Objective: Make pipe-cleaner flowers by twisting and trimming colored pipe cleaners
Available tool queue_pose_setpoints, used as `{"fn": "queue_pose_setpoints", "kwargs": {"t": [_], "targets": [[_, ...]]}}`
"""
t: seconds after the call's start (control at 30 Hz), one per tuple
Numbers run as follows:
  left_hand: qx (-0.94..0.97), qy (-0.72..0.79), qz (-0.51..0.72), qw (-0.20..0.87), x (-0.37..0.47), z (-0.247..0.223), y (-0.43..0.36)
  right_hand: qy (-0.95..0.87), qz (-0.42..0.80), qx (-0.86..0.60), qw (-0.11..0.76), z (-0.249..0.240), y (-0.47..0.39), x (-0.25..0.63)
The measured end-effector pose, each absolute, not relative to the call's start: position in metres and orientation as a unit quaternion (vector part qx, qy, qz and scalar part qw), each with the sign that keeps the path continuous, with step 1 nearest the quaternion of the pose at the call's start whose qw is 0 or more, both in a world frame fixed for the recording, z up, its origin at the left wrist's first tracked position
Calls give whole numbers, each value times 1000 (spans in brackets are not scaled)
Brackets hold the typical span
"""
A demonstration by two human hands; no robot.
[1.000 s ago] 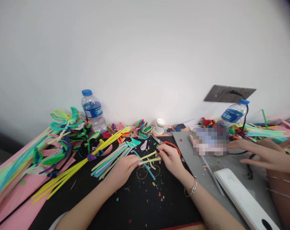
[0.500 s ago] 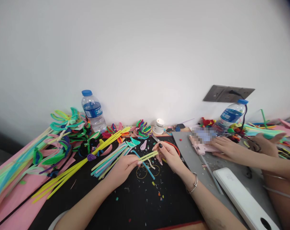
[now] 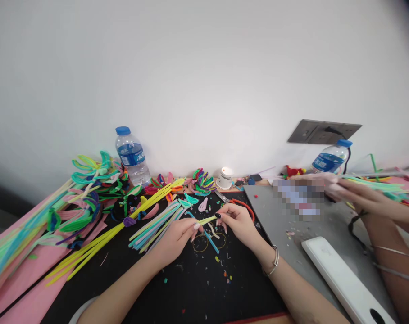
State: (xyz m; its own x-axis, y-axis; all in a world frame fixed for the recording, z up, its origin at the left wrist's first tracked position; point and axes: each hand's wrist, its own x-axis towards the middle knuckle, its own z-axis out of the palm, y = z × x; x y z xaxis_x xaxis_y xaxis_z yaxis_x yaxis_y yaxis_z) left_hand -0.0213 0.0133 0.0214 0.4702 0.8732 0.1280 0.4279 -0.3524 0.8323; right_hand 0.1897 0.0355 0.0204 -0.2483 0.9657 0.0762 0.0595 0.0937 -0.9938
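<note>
Where fingers (image 3: pixel 227 218) pinch, the yellow strip (image 3: pixel 207 220) is hidden.

No txt legible for sure. L far btl (image 3: pixel 133 157): white chars on blue label (image 3: pixel 131 154), too small. R far btl (image 3: pixel 330 157): same, blurry.

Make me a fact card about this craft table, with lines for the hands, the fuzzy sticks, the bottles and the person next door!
Left hand: holds a yellow-green fuzzy strip
Right hand: pinches the same strip
Underneath: black mat, colourful scraps
Fuzzy sticks nearby: pastel bundle, long yellow stems
Bottles: left bottle and right bottle, both blue-capped
Near the wall: white cup
Next door: co-worker's hand, at the right; too blurry to tell what it holds
</note>
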Motion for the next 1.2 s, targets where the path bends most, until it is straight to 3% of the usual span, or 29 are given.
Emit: {"fn": "queue_pose_setpoints", "kwargs": {"t": [0.37,0.73,0.93,1.03,1.2], "targets": [[702,433,313,470,-21,14,13,-557,558,-408,460,26,34,187],[666,492,340,446,-20,18,13,-592,547,-405,432,30,23,181],[608,418,314,597,-23,20,15,-681,467,-381,416,34,28,187],[588,371,256,672,-23,19,13,-737,420,-390,359,34,27,186],[572,347,198,716,-19,14,10,-731,490,-379,287,27,19,180]]}}
